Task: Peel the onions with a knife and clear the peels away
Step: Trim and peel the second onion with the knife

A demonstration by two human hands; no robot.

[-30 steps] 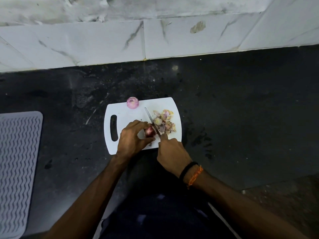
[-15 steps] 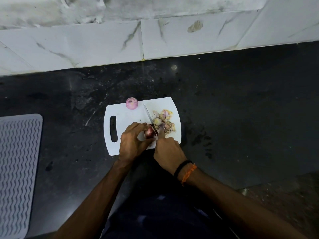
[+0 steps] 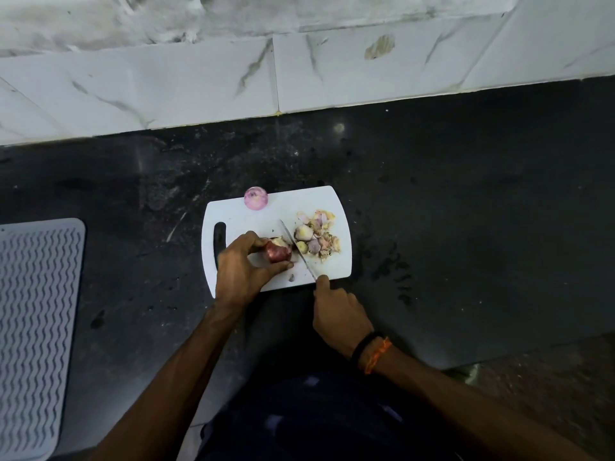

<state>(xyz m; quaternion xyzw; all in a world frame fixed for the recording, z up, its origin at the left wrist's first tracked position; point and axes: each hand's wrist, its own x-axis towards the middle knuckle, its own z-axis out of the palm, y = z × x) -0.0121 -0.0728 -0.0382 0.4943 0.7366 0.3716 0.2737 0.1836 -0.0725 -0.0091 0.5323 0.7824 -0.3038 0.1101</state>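
A white cutting board (image 3: 253, 217) is laid on a dark stone counter (image 3: 449, 211), with its handle slot at the 9 o'clock end. A red onion (image 3: 278, 251) is gripped by the left hand (image 3: 241, 271) near the middle of the board, pinched between curled fingers and thumb, its cut end turned toward 12 o'clock. A knife (image 3: 298, 249) is held by the right hand (image 3: 339, 316), whose fingers are curled round the handle off the board's 6 o'clock edge; the blade is slanted toward 11 o'clock and is seen just beside the onion at its 3 o'clock side, though contact cannot be told. The two hands are kept apart. A heap of peels (image 3: 317, 236) is gathered at the board's 3 o'clock end, just beyond the blade. A peeled onion (image 3: 255, 198) is set at the board's 12 o'clock edge. A grey ribbed mat (image 3: 33, 327) is seen at 9 o'clock on the counter, well apart from the board. Dark and orange bands (image 3: 371, 354) are worn on the right wrist.
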